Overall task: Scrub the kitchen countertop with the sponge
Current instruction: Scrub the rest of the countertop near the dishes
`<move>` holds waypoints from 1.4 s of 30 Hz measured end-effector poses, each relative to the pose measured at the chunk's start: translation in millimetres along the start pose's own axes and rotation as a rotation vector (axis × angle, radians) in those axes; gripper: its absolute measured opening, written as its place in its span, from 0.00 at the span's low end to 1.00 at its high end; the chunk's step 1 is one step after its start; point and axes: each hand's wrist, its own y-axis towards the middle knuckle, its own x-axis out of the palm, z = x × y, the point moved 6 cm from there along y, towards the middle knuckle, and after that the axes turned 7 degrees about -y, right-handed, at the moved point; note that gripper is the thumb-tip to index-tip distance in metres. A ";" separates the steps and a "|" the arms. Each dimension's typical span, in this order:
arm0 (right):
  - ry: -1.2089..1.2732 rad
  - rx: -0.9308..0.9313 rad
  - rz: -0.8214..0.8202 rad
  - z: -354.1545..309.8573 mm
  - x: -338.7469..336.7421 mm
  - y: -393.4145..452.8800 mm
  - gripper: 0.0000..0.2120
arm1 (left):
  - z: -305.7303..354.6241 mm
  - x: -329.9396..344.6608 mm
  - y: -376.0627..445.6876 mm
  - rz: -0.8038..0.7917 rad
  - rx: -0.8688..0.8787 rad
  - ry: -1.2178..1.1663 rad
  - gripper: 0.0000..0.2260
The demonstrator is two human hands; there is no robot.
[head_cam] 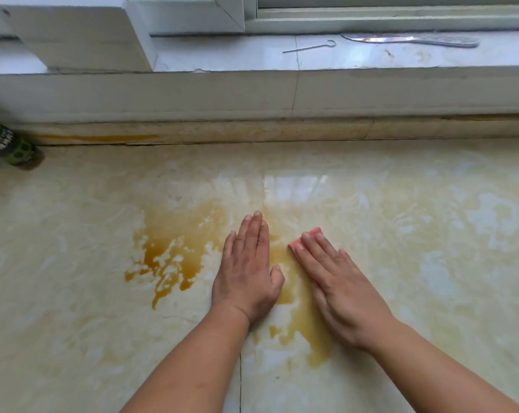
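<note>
Head view, looking down at my two hands on the table, a glossy cream marble-patterned surface with a dark seam running toward me between my forearms.

My left hand lies flat, palm down, fingers straight and close together, the thumb out to the side. It holds nothing and rests on the wet surface at the right edge of the spill.

My right hand is also flat, fingers straight and side by side, pressing down on the sponge. The sponge is pink and mostly hidden under my fingers; only its far corner and left edge stick out past the fingertips. It sits on the table just right of my left hand, near but not touching it.

An orange-brown liquid spill spreads over the table left of my left hand in blotches and runs. More of it lies between my two hands and trails down toward me beside my right wrist.

At the far left edge a dark bottle with a green label stands against the low raised ledge at the back of the table, well apart from my hands. Above that ledge is a white windowsill. On it lie a thin metal hook and, to its right, a flat silvery tool that I cannot identify.
</note>
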 end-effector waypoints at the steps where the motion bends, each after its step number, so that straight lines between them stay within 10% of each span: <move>1: -0.002 0.039 0.003 2.1 3.4 -15.2 0.35 | 0.1 -0.3 0.4 0.000 -0.002 -0.002 0.41; 15: 0.031 0.177 0.025 -29.5 45.5 -145.6 0.35 | -12.3 17.9 -59.1 -0.074 0.001 0.032 0.37; 36: -0.008 0.144 -0.039 -59.2 22.3 4.1 0.35 | -13.1 19.6 -59.7 -0.029 0.011 0.011 0.37; 42: 0.007 0.122 -0.007 -67.2 32.2 -65.1 0.34 | -12.3 19.8 -61.6 -0.021 0.017 0.013 0.37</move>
